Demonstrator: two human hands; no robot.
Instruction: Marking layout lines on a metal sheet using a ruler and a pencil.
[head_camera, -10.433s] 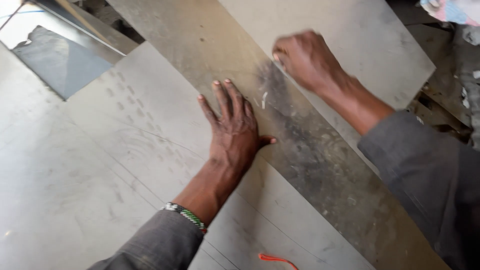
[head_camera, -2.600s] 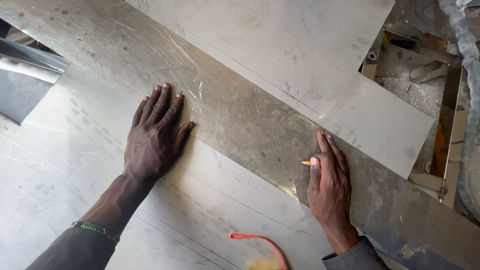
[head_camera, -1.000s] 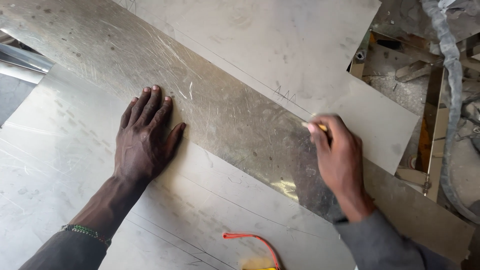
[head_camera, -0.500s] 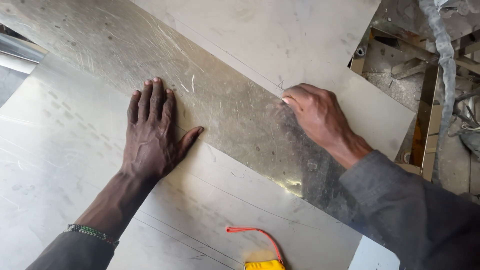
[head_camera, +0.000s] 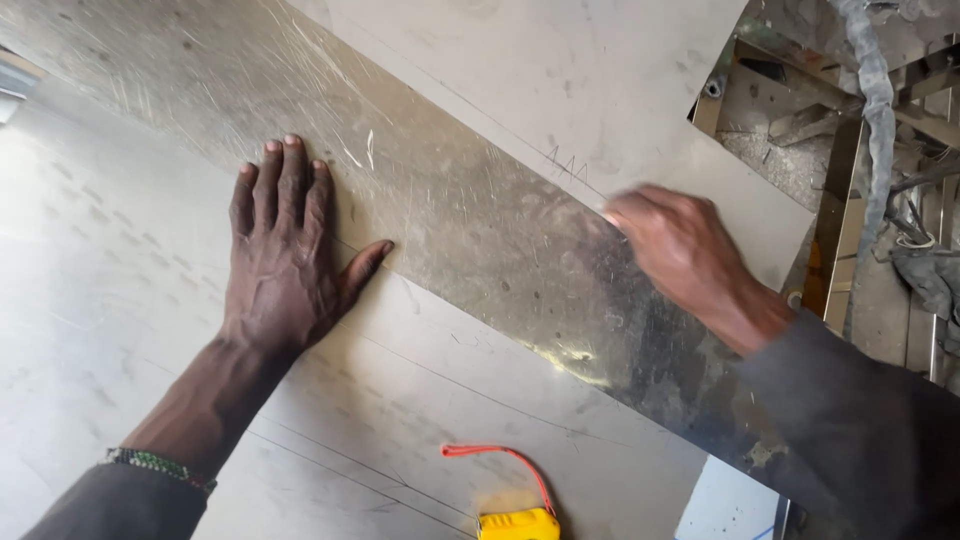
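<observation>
A long scuffed metal strip (head_camera: 480, 230) lies diagonally across a larger pale metal sheet (head_camera: 110, 290). My left hand (head_camera: 285, 265) rests flat with its fingers over the strip's lower edge and its palm on the sheet, holding nothing. My right hand (head_camera: 680, 250) is blurred, with its fingers curled at the strip's upper edge beside a small zigzag scratch mark (head_camera: 565, 160). It grips a thin pencil that is hidden in the fist. Thin scribed lines run along the sheet below the strip.
A yellow tape measure (head_camera: 515, 523) with a red strap (head_camera: 500, 455) lies at the near edge. The sheet ends at the right, over a metal frame (head_camera: 830, 230) with debris and a grey hose (head_camera: 880, 80).
My right hand has slid down and to the right along the strip's upper edge in the last half second. My left hand stays flat in the same place.
</observation>
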